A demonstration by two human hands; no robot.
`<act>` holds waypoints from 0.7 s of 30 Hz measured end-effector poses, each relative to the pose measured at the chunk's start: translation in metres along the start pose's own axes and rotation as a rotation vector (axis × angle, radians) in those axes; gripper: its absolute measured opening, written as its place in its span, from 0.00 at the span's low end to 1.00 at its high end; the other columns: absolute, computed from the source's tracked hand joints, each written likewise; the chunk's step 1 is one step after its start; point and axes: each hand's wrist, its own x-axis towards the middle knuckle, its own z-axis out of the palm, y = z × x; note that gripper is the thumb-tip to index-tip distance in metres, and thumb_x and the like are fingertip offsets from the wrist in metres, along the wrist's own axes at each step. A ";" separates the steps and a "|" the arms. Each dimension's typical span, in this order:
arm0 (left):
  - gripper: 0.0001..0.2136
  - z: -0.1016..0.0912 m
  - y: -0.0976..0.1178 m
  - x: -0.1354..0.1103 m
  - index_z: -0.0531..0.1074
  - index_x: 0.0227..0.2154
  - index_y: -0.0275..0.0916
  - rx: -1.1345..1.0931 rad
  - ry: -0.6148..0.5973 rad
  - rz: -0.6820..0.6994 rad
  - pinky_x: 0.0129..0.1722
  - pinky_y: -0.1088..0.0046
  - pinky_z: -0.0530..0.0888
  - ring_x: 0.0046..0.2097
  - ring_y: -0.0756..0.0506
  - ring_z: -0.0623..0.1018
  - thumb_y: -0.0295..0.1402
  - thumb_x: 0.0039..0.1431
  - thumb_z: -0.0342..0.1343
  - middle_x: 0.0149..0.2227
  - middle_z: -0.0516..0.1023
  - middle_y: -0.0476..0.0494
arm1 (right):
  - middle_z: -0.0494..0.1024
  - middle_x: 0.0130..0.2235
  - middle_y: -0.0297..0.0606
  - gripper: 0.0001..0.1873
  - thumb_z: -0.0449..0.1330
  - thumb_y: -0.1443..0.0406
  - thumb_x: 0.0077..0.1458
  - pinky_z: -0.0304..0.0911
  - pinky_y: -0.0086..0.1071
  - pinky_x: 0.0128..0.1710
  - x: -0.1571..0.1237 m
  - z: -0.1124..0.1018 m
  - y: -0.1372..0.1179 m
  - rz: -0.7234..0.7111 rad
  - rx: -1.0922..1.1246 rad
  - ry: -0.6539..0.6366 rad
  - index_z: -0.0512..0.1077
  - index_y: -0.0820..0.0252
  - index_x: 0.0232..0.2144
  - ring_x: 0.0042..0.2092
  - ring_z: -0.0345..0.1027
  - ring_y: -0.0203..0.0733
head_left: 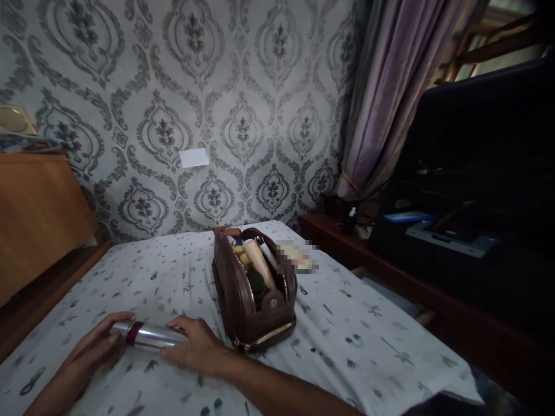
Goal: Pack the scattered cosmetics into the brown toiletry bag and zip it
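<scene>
A silver cylinder with a dark red band lies level between my two hands, just above the bed; its exact kind I cannot make out. My left hand closes on the banded end, and my right hand grips the other end with thumb and fingers. To the right of them stands a brown leather toiletry bag, unzipped at the top. Inside it are a beige tube, a dark green round lid and a white tube.
A patterned white sheet covers the bed. Behind the bag is a blurred yellowish item. A wooden cabinet stands at the left, and a dark red ledge with a large black panel is at the right.
</scene>
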 end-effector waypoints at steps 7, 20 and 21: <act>0.33 0.008 0.002 0.001 0.75 0.41 0.40 -0.045 0.084 -0.089 0.26 0.77 0.69 0.32 0.46 0.72 0.59 0.36 0.64 0.34 0.75 0.46 | 0.75 0.31 0.29 0.24 0.66 0.63 0.41 0.60 0.25 0.28 0.002 0.001 0.004 0.004 0.011 -0.001 0.77 0.54 0.44 0.31 0.67 0.36; 0.28 0.007 -0.005 0.006 0.77 0.37 0.39 -0.104 0.065 -0.044 0.25 0.78 0.71 0.29 0.48 0.72 0.55 0.37 0.66 0.29 0.76 0.47 | 0.74 0.31 0.29 0.23 0.66 0.62 0.42 0.59 0.24 0.26 0.003 0.000 0.007 -0.013 0.034 -0.027 0.76 0.54 0.44 0.30 0.66 0.36; 0.28 0.007 -0.005 0.006 0.77 0.37 0.39 -0.106 0.060 -0.046 0.24 0.78 0.70 0.28 0.48 0.72 0.55 0.38 0.66 0.29 0.76 0.47 | 0.75 0.31 0.29 0.23 0.66 0.61 0.42 0.60 0.24 0.27 0.002 0.000 0.007 -0.019 0.025 -0.023 0.76 0.54 0.44 0.31 0.67 0.36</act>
